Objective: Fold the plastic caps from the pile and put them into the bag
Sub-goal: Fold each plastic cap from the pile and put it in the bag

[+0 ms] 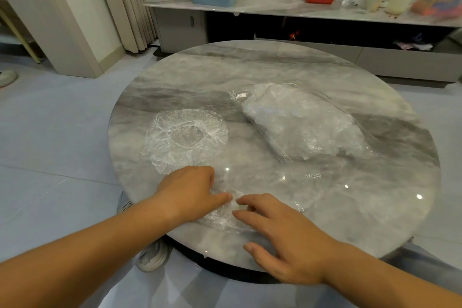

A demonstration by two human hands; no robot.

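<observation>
Mid-task: the bag (300, 120) at the table's (375, 220) right already bulges with caps, while the pile (185, 137) lies at left. One cap (222, 219) sits at the near edge under both hands. Right hand (282, 240) presses it with spread fingers; left hand (190, 192) bears on it, pinch unclear.

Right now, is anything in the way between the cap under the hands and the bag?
Nothing visible. The cap lies at the near edge under the left hand and right hand; only table lies between it and the bag. The pile sits off left.
</observation>
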